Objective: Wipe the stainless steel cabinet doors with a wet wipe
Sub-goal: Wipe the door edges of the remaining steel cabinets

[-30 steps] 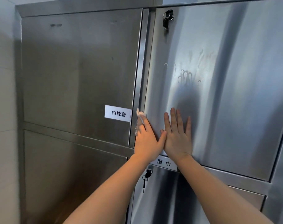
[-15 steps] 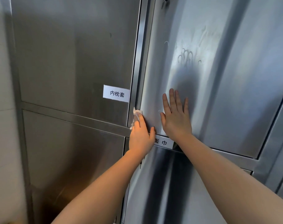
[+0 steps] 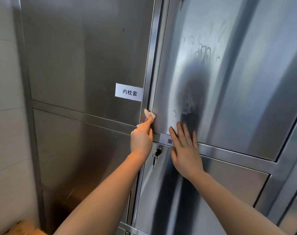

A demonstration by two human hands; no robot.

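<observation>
— Right, closest to us, what are the two hands doing?

— Both forearms reach up from the bottom of the view. The left hand [image 3: 141,139] has its fingers curled, forefinger stretched upward, pressing a small white wet wipe [image 3: 149,114] onto the steel. The right hand [image 3: 186,150] lies flat, fingers straight and slightly spread, holding nothing.

— Where exactly is that wipe?

— At the bottom left corner of the upper right door [image 3: 229,85], right on its left edge, beside the vertical frame strip [image 3: 149,70] between the two columns of doors. Part of the wipe shows above the fingertip and a bit pokes out below it, to the left.

— And the flat hand?

— Its palm covers the horizontal rail and the top of the lower right door [image 3: 178,192]; the fingertips reach onto the upper door. It half hides a white label [image 3: 166,140] with one character showing.

— Anything between the hands?

— Just below them, a lock [image 3: 158,151] with a key hanging from it, at the top left of the lower door.

— Further back?

— Smudgy finger marks [image 3: 203,53] higher on the upper right door. On the upper left door [image 3: 86,53] sits another white label [image 3: 129,92] with printed characters, near its right edge. A pale tiled wall [image 3: 3,116] runs down the far left.
</observation>
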